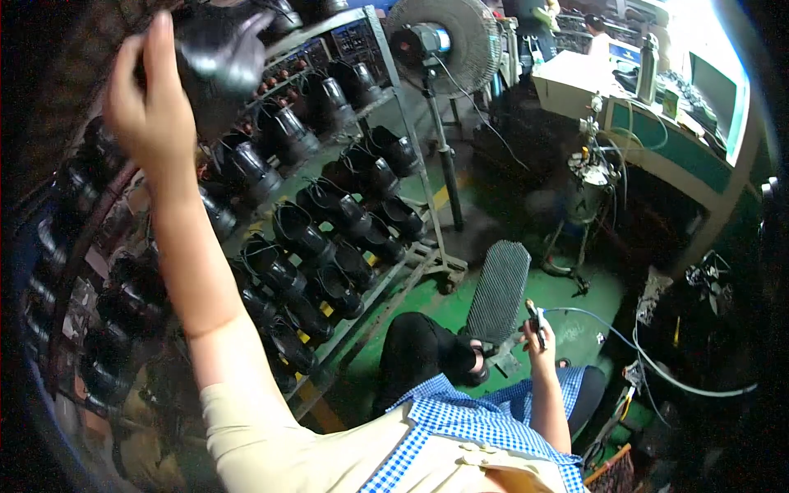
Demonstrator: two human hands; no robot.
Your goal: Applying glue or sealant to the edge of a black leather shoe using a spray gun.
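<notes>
At the upper left my left hand [152, 103] is raised beside the shoe rack, closed on a shiny black shoe [220, 74]. That shoe is blurred, and part of my grip is hidden. Low at the right, my right hand [540, 338] is wrapped round a small spray gun [535, 317], held near my knee. A thin blue hose [575, 311] runs from the spray gun toward the right. Rows of black laced shoes [300, 230] stand on the rack below and beside my left hand.
The metal rack's post [403, 107] stands near a large floor fan [460, 49]. A ribbed footrest [501, 283] lies before my legs. A metal pressure pot [585, 181] on legs stands by the workbench [567, 82], with hoses [682, 382] trailing at right. Another person [597, 37] is far back.
</notes>
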